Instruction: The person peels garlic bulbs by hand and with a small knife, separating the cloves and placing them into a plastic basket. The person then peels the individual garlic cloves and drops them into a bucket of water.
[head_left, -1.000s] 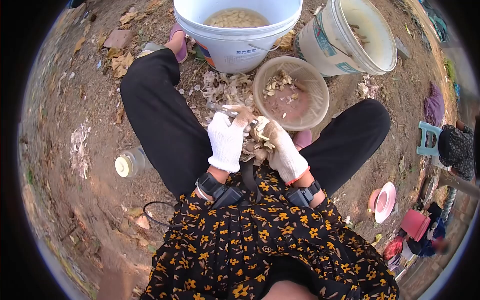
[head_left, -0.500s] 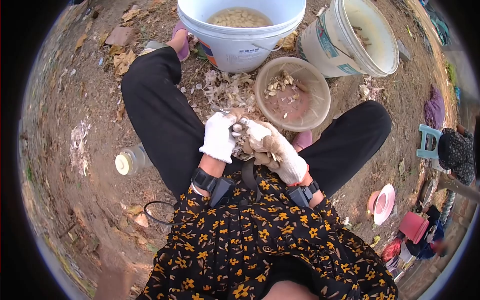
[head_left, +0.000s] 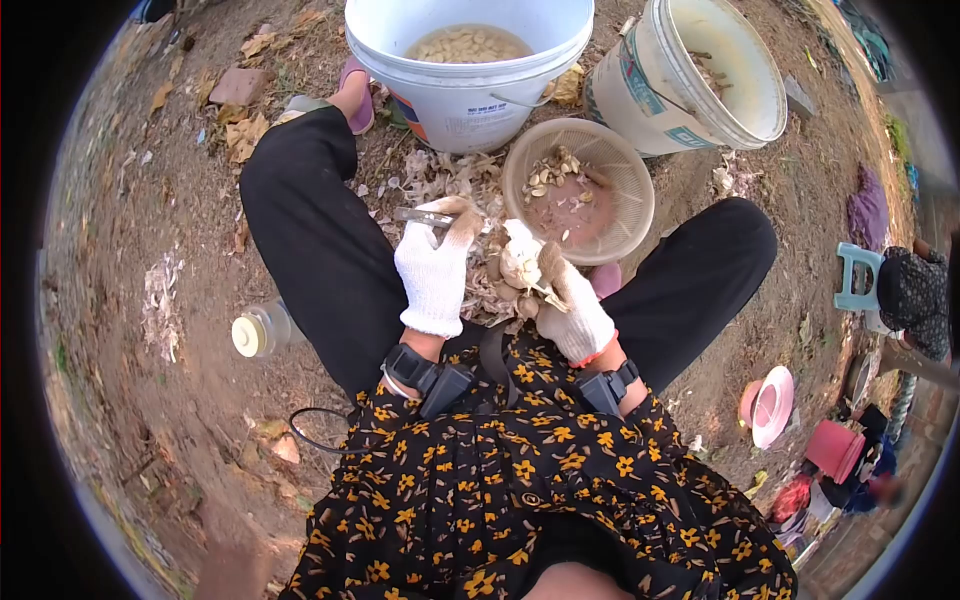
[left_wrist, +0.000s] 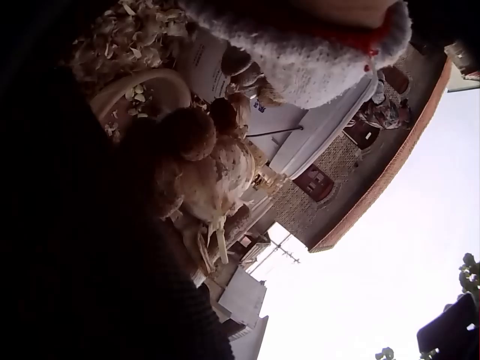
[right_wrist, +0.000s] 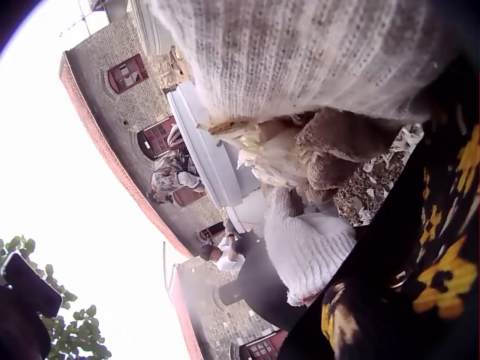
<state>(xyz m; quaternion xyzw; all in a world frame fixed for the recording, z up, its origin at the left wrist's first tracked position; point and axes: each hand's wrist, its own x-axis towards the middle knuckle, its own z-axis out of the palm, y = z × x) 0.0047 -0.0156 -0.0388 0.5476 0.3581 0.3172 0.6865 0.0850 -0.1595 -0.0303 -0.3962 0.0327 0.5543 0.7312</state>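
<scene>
- Gripping a garlic bulb [head_left: 520, 258], the right hand [head_left: 580, 315] sits on the near side of the mesh basket [head_left: 633, 200], its brown-palmed glove fingers curled round the bulb.
- Pinching a grey metal tool [head_left: 422, 216], the left hand [head_left: 435, 270] is left of and nearer the person than the mesh basket; the two hands are apart, with the bulb on the right one's side of the gap.
- The bulb is just short of the mesh basket's near rim, pale and papery, with stringy bits hanging from it toward the right hand's thumb side.
- Loose cloves [head_left: 548, 178] lie inside the mesh basket, mostly in its far left part.
- Papery peelings [head_left: 450, 178] are strewn on the ground beside the mesh basket's left edge and on between the hands.
- Behind and left of the mesh basket stands a white bucket [head_left: 455, 112], pale pieces [head_left: 468, 43] lying in its liquid.
- Behind and right of the mesh basket, a second bucket [head_left: 632, 100] tilts to the right.
- Well left of the mesh basket and nearer the person, a clear jar [head_left: 275, 325] with a pale lid lies on the ground.
</scene>
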